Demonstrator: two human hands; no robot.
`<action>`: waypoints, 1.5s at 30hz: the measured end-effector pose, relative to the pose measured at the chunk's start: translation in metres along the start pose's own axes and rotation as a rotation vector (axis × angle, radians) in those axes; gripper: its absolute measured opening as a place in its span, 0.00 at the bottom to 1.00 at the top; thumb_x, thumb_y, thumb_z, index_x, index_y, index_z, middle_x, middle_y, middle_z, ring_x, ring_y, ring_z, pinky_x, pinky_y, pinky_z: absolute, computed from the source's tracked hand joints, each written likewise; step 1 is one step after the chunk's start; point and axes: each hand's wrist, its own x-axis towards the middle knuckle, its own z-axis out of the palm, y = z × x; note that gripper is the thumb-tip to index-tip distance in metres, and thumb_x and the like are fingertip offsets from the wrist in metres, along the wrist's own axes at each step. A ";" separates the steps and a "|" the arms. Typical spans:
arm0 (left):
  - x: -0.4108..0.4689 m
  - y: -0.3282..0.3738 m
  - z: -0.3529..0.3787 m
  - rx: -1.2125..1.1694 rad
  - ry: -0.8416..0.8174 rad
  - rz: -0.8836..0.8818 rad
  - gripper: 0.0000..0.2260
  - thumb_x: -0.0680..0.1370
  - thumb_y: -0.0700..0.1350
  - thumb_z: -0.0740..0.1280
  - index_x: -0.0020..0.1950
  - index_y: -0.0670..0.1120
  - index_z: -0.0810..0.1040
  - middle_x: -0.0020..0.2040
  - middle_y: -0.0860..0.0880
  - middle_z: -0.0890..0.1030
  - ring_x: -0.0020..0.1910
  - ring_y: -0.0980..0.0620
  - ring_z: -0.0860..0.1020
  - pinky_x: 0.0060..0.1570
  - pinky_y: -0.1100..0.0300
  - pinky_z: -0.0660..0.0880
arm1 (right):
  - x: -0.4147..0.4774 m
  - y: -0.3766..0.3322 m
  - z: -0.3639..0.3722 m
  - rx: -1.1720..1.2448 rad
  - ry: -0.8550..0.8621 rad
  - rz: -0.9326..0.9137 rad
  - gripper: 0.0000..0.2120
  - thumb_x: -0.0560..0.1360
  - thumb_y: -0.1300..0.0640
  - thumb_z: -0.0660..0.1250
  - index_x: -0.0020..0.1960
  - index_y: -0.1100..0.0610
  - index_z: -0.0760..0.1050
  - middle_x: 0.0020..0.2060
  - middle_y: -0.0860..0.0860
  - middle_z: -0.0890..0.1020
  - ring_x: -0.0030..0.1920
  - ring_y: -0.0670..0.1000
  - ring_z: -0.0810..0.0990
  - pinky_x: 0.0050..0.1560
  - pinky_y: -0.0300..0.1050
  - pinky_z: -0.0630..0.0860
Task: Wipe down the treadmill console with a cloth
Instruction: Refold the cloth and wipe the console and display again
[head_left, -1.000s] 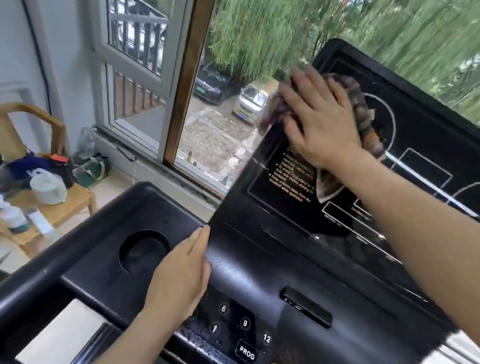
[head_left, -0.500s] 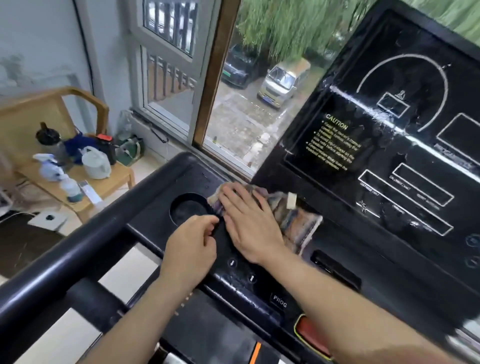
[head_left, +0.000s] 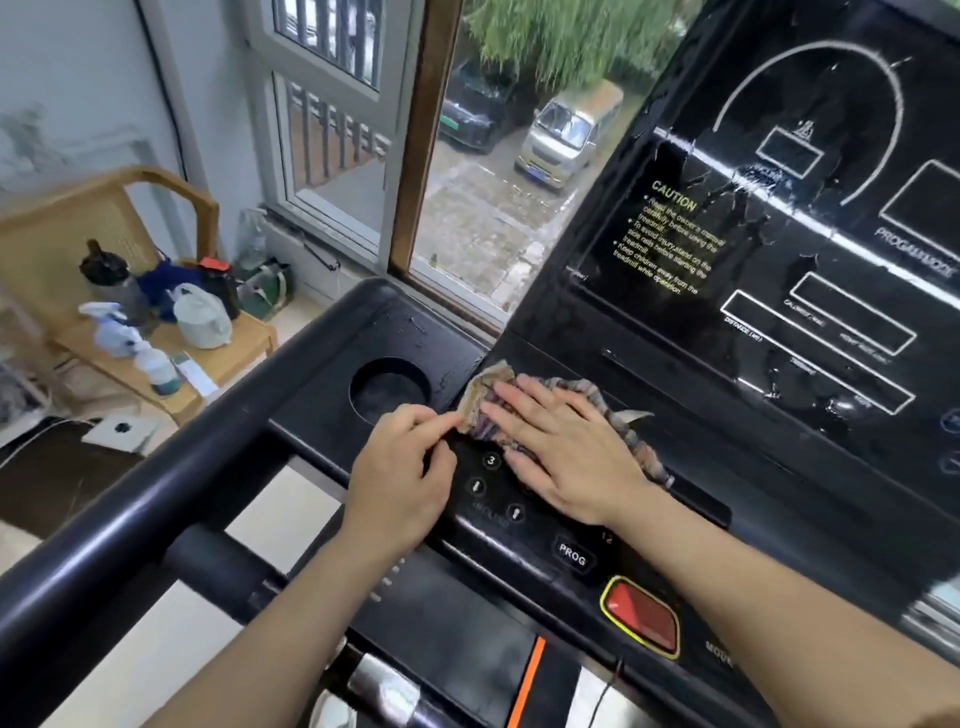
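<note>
On the treadmill console (head_left: 649, 426), beside the cup holder (head_left: 389, 389), the right hand (head_left: 566, 457) presses flat and open on the striped cloth (head_left: 618, 402); the left hand (head_left: 405, 467) pinches the cloth's corner

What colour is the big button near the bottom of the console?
Red button with a yellow-green rim, seen in the head view.

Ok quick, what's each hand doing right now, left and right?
Left hand: fingers curled, fingertips pinching the near corner of the cloth.
Right hand: open and flat, palm pressing the cloth onto the console; not gripping it.
</note>
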 end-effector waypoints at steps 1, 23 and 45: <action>0.002 0.000 0.001 0.020 -0.004 -0.003 0.18 0.75 0.46 0.58 0.61 0.51 0.80 0.51 0.59 0.75 0.54 0.57 0.72 0.53 0.62 0.67 | 0.006 -0.002 -0.001 -0.023 0.027 0.059 0.24 0.81 0.44 0.50 0.77 0.44 0.57 0.77 0.44 0.59 0.77 0.47 0.53 0.73 0.49 0.52; -0.018 0.073 0.080 0.279 -0.133 0.194 0.17 0.72 0.51 0.56 0.53 0.47 0.79 0.58 0.47 0.78 0.57 0.45 0.75 0.57 0.52 0.73 | -0.103 -0.007 0.025 0.364 0.100 0.125 0.22 0.79 0.50 0.53 0.71 0.53 0.70 0.75 0.47 0.65 0.77 0.47 0.55 0.75 0.49 0.55; -0.025 0.197 0.186 0.230 0.033 0.429 0.15 0.74 0.43 0.68 0.60 0.47 0.79 0.55 0.47 0.75 0.54 0.47 0.72 0.49 0.58 0.73 | -0.209 0.147 -0.059 0.210 1.283 0.520 0.11 0.73 0.73 0.63 0.51 0.67 0.81 0.52 0.57 0.82 0.54 0.56 0.77 0.62 0.42 0.68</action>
